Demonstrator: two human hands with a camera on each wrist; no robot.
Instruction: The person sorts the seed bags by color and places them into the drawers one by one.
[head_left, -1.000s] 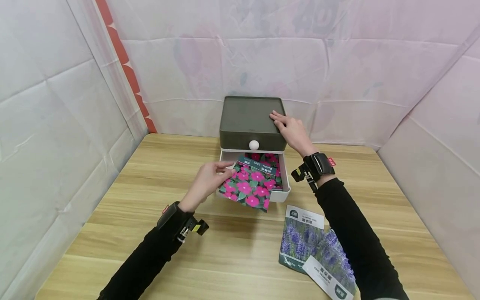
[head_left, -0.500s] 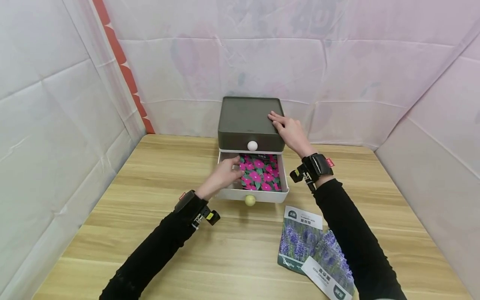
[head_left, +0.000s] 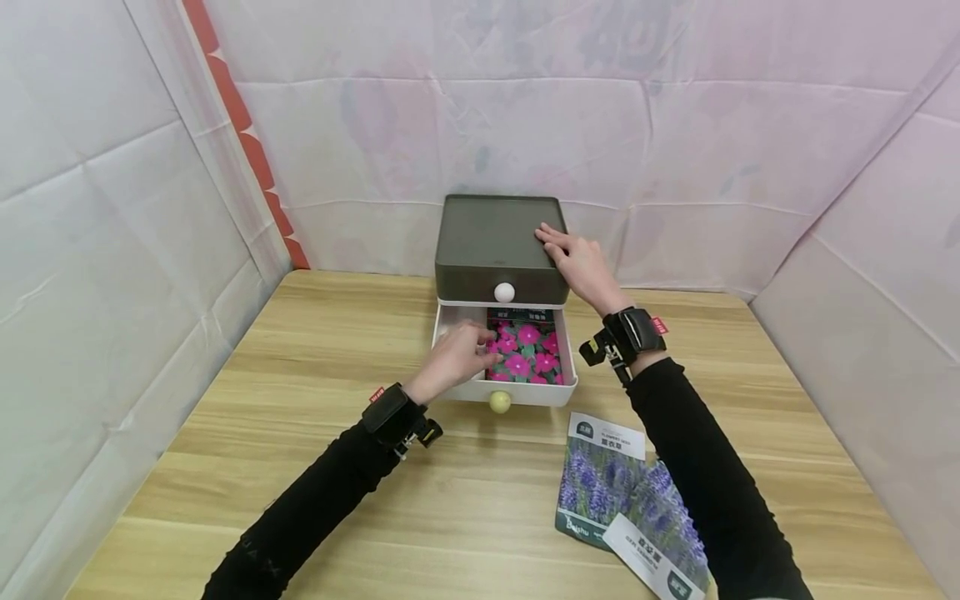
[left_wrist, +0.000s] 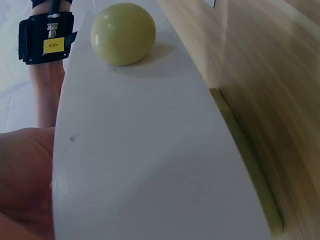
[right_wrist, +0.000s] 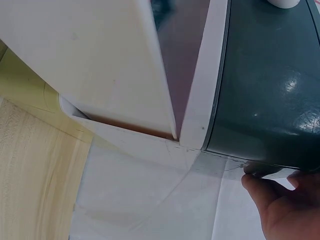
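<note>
A small chest stands at the back of the table, with a dark green top section (head_left: 497,242) and a white lower drawer (head_left: 568,367) pulled out. A packet printed with pink flowers (head_left: 531,352) lies flat inside the drawer. My left hand (head_left: 480,352) reaches into the drawer from the left, its fingers resting on the packet's left edge. The left wrist view shows only the drawer front (left_wrist: 150,165), its pale yellow knob (left_wrist: 123,34) and part of my palm. My right hand (head_left: 558,243) lies flat on the chest's top right corner, and its fingers (right_wrist: 280,202) show at the chest's edge.
Two packets printed with purple lavender (head_left: 600,479) (head_left: 660,542) lie overlapping on the wooden table (head_left: 300,350) at the front right, partly under my right sleeve. The upper drawer has a white knob (head_left: 504,292). White padded walls close in on three sides.
My left hand carried the pink flower packet from over the drawer's front edge down into the drawer, where it now lies flat. The right hand stayed on the chest.
</note>
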